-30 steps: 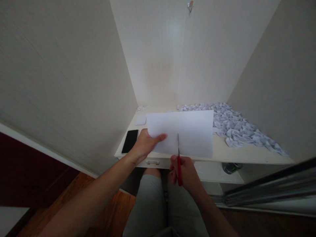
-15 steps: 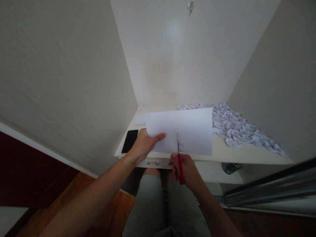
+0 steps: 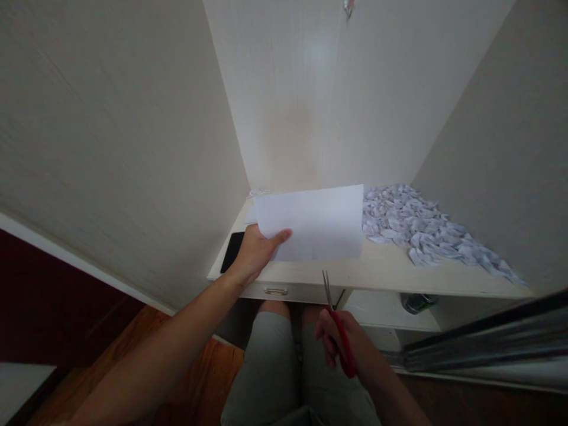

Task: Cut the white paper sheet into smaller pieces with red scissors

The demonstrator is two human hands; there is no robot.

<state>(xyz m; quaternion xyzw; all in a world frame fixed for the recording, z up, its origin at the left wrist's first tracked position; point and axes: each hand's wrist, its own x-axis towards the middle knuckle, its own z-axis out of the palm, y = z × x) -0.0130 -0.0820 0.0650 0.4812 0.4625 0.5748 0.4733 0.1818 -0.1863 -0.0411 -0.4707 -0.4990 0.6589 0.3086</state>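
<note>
A white sheet of paper (image 3: 319, 222) is pinched at its left side by my left hand (image 3: 260, 251), thumb on top and fingers hidden beneath. The sheet is held up over the white desk (image 3: 377, 275). My right hand (image 3: 344, 340) grips the red handles of a pair of scissors (image 3: 329, 290). Their blades point away from me, slightly parted, below the paper's near edge and apart from it. A heap of crumpled white paper pieces (image 3: 426, 225) lies on the desk to the right of the sheet.
A black phone or tablet (image 3: 231, 251) lies at the desk's left, partly behind my left hand. Under the desktop are a drawer with a metal handle (image 3: 276, 291) and a shelf holding a dark can (image 3: 417, 303). Walls (image 3: 284, 118) enclose the desk on three sides.
The scissors have come away from the paper, down toward me, with my right hand. My left hand has shifted the sheet a little left and up.
</note>
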